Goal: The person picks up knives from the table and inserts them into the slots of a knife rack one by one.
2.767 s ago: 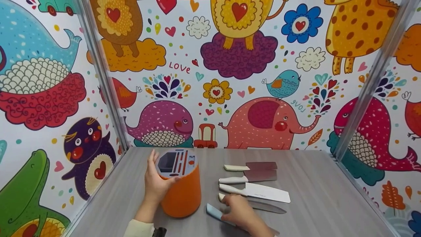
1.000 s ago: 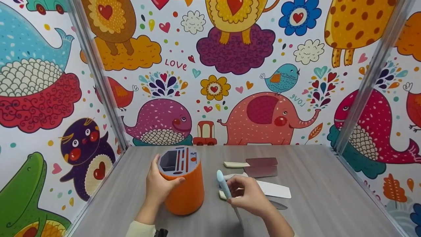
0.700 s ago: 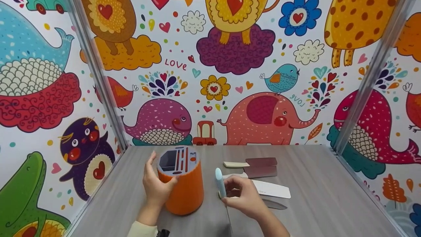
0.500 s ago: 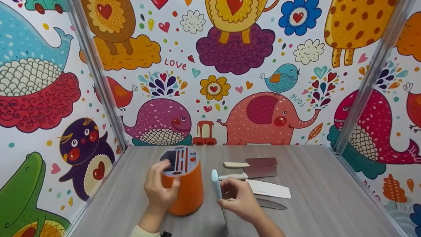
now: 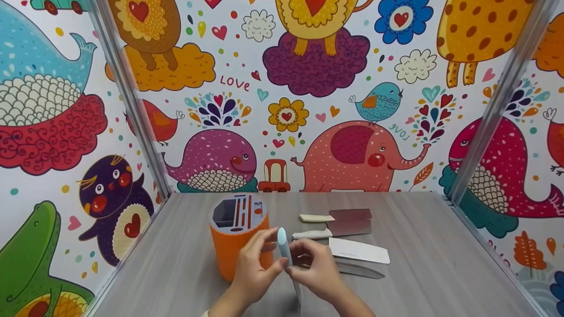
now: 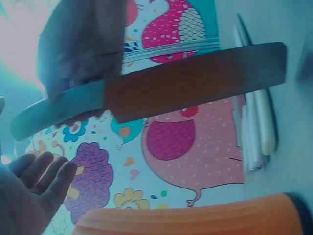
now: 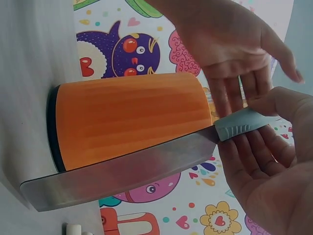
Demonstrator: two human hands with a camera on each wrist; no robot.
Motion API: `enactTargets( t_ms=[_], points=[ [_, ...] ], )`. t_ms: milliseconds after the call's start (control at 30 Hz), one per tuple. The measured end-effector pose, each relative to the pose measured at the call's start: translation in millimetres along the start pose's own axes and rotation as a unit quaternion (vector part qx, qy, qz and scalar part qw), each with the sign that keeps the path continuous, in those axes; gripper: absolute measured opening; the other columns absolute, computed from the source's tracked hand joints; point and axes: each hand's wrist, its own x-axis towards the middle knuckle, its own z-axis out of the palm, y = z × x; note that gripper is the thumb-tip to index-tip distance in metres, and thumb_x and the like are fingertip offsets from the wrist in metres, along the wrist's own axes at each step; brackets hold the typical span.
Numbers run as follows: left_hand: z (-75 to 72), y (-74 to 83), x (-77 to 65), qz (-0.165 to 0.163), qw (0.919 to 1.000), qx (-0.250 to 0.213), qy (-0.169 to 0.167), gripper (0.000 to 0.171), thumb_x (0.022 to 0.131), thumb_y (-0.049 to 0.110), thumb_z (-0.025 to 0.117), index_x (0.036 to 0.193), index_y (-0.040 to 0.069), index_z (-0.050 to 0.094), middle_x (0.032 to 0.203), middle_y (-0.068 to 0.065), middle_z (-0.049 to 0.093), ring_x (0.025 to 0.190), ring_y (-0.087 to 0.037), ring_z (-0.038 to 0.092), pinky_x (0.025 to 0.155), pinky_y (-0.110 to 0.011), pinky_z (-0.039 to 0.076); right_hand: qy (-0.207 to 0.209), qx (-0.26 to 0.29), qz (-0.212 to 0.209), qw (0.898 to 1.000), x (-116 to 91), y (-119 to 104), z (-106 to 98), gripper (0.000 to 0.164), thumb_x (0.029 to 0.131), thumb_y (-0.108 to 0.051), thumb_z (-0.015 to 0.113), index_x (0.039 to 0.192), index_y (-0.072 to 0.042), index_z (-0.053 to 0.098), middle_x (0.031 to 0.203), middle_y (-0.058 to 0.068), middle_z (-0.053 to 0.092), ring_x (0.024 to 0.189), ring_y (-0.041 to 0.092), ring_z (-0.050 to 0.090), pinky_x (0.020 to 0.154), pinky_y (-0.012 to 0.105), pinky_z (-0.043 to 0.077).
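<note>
My right hand grips the light-blue handle of a kitchen knife between thumb and fingers. Its broad blade points down toward the table, clear in the left wrist view as well. Close to the handle is my left hand; in the left wrist view its fingers are loosely extended and a gap separates them from the knife. Just left of and behind the hands stands an orange knife block, upright, with a grey slotted top. The left hand hides part of the block's right side.
Several knives lie on the table to the right: a cream-handled cleaver, a white-handled one, a pale broad blade and a long pointed blade. Patterned walls enclose the grey table.
My right hand has picked up the blue-handled knife from the table, turned it blade-down and brought it left. My left hand has left the knife block and moved right, beside the handle.
</note>
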Motion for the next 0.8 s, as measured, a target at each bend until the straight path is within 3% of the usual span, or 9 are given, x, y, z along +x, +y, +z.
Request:
enactTargets(
  t_ms=[133,367,600,800],
  points=[
    [5.9,-1.9,-2.0,-0.025,0.9995,0.007,-0.016,0.038,0.095,0.016,0.078,0.131,0.012,0.067,0.122,0.002,0.073,0.11,-0.012,0.072,0.091,-0.031,0.065,-0.002,-0.002,-0.02,1.0,0,2,4,0.025,0.082,0.002,0.081,0.104,-0.008,0.073,0.097,0.007,0.076,0.091,0.012,0.075,0.081,0.029,0.066],
    [11.0,-0.1,-3.1,-0.037,0.9987,0.035,-0.005,0.024,0.102,0.019,0.072,0.124,0.008,0.07,0.118,-0.001,0.074,0.106,-0.015,0.074,0.089,-0.028,0.065,0.013,0.007,-0.028,0.999,-1,6,10,0.023,0.084,0.0,0.083,0.103,-0.01,0.074,0.098,0.006,0.075,0.09,0.009,0.074,0.08,0.03,0.067],
    [9.5,6.0,-2.8,-0.05,0.9958,0.077,0.004,0.024,0.105,0.024,0.069,0.122,0.007,0.069,0.108,-0.001,0.072,0.1,-0.016,0.074,0.086,-0.027,0.065,0.056,0.035,-0.056,0.996,-2,13,25,0.027,0.084,0.006,0.081,0.108,-0.004,0.072,0.101,0.011,0.073,0.092,0.009,0.075,0.083,0.031,0.067],
    [4.2,13.1,-0.1,-0.047,0.9929,0.106,0.025,0.028,0.105,0.023,0.069,0.123,0.002,0.067,0.107,-0.005,0.072,0.097,-0.016,0.073,0.083,-0.03,0.066,0.073,0.077,-0.063,0.992,2,17,19,0.022,0.086,0.008,0.079,0.105,0.002,0.07,0.1,0.014,0.073,0.092,0.01,0.075,0.084,0.033,0.067]
  ],
)
